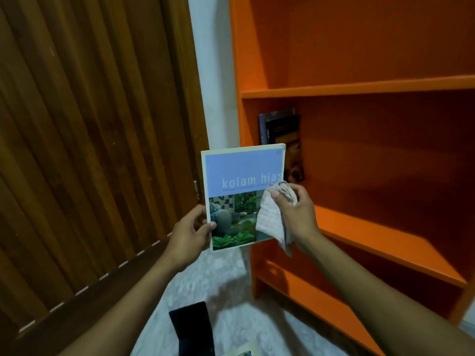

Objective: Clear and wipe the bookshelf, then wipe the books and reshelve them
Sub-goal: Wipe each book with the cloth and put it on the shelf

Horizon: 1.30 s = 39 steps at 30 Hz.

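Observation:
My left hand (189, 233) grips the lower left edge of a book (236, 176) with a blue cover reading "kolam hias" and a garden photo, held upright in front of me. My right hand (295, 209) pinches a white checked cloth (270, 219) against the book's right side. The orange bookshelf (359, 87) stands to the right. A couple of dark books (281, 132) stand upright at the left end of its middle shelf, behind the held book.
A brown slatted wooden door (90, 150) fills the left. A white wall strip (216, 73) runs between door and shelf. On the pale floor (231, 283) below lie a dark object (192, 327) and part of another book (241, 352).

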### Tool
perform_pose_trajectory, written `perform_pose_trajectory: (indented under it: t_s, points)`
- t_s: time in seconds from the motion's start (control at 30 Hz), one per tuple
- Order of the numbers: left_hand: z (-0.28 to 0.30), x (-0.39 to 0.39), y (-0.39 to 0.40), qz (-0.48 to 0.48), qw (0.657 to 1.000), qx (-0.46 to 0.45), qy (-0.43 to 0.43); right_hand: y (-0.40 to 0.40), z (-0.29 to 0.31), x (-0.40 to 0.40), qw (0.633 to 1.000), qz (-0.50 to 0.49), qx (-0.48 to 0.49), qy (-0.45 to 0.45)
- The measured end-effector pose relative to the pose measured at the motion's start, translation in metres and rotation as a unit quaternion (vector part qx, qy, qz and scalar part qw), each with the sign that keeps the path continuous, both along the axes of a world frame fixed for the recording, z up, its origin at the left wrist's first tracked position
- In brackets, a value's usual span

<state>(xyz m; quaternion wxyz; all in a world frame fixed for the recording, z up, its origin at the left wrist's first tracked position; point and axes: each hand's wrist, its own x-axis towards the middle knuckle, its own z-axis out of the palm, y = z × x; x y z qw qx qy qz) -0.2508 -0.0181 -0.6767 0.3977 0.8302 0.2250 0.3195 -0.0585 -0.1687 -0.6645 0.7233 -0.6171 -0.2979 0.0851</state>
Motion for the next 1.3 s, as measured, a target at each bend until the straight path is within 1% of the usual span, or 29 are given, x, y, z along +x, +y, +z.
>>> perform_pose_trajectory:
  t_s: [0.07,0.13,0.2,0.3,0.4,0.53,0.67,0.8,0.97,1.13,1.3]
  points:
    - [0.011,0.025,-0.006,0.016,1.000,0.020,-0.018,-0.004,0.014,0.007,0.998,-0.064,0.013,-0.012]
    - [0.018,0.054,-0.005,0.015,0.999,0.024,-0.034,-0.010,0.022,0.014,0.995,-0.090,0.023,-0.026]
    - [0.024,0.087,-0.005,0.023,0.999,0.027,-0.034,-0.015,0.028,0.021,0.994,-0.099,0.020,-0.036]
    - [0.029,0.140,-0.014,0.036,0.998,0.001,-0.053,-0.022,0.034,0.034,0.993,-0.111,0.006,-0.043]
    - [0.026,0.185,-0.024,0.065,0.996,-0.012,-0.061,-0.028,0.041,0.045,0.991,-0.122,0.013,-0.046]
    - [0.019,0.234,-0.026,0.094,0.993,-0.043,-0.061,-0.039,0.047,0.065,0.988,-0.139,0.008,-0.066]
    - [0.012,0.270,-0.016,0.140,0.986,-0.057,-0.073,-0.047,0.045,0.086,0.986,-0.154,0.007,-0.060]
    - [0.006,0.286,-0.016,0.181,0.980,-0.050,-0.071,-0.050,0.040,0.099,0.988,-0.148,0.002,-0.049]
    - [0.002,0.287,-0.007,0.204,0.978,0.012,-0.030,-0.051,0.032,0.104,0.990,-0.139,-0.004,-0.036]
    - [-0.002,0.278,0.001,0.184,0.981,0.028,-0.046,-0.048,0.028,0.096,0.992,-0.123,0.005,-0.021]
    - [-0.015,0.242,0.007,0.135,0.982,0.121,-0.061,-0.040,0.023,0.073,0.995,-0.095,0.009,-0.012]
